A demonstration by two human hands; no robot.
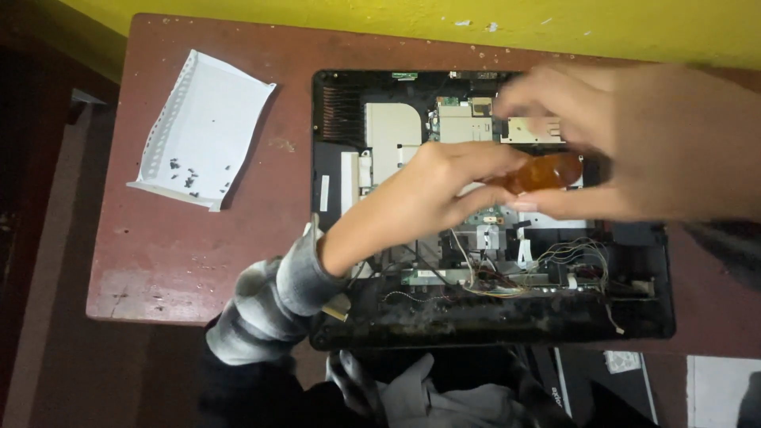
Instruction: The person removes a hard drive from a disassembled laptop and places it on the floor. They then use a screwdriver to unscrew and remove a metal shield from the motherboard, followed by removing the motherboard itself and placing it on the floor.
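An opened laptop base (341, 119) lies on a reddish-brown table, its boards, metal shields and loose wires (579, 254) exposed. My left hand (420, 198) reaches over its middle and pinches one end of an amber translucent screwdriver handle (547, 172). My right hand (626, 135), blurred, holds the same handle from the other side, fingers curled above and below it. The tool's shaft is hidden behind my hands.
A white sheet of paper (206, 119) with several small dark screws (186, 174) lies on the left of the table (158, 254). A yellow wall (396, 16) runs behind. Cloth and dark items (420, 392) sit below the table's near edge.
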